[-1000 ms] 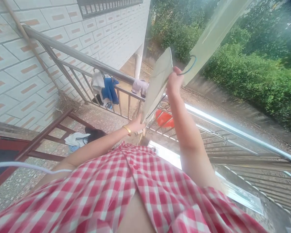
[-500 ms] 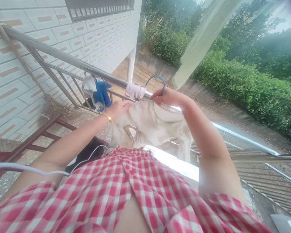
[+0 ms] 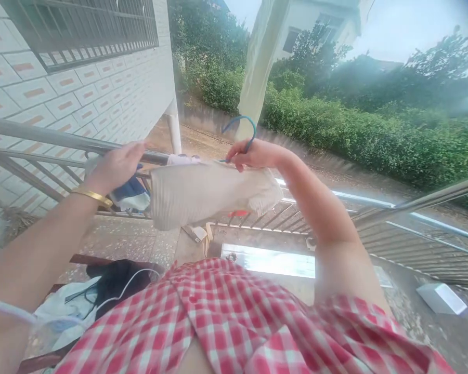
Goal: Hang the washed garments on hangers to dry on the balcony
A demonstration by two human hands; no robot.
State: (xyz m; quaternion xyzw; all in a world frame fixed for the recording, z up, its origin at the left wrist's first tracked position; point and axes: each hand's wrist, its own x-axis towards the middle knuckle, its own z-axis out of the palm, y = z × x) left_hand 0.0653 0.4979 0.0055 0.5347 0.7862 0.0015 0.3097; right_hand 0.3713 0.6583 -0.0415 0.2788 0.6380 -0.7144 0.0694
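A cream ribbed garment (image 3: 203, 192) hangs spread between my two hands at chest height, in front of a steel balcony railing (image 3: 42, 136). My right hand (image 3: 255, 154) grips the blue hanger (image 3: 239, 124), whose hook curves up above my fingers, at the garment's top edge. My left hand (image 3: 115, 165), with a gold bangle on the wrist, has its fingers on the garment's left end.
Blue and white clothes (image 3: 130, 191) hang on the railing behind the garment. A pale sheet (image 3: 259, 62) hangs from above. Dark and white laundry (image 3: 101, 288) lies on a wooden frame at lower left. A white box (image 3: 440, 297) sits on the roof at right. Hedges beyond.
The garment went from hanging upright to being held flat and level between my hands. My view swung up and to the right, and both hands now sit higher in it.
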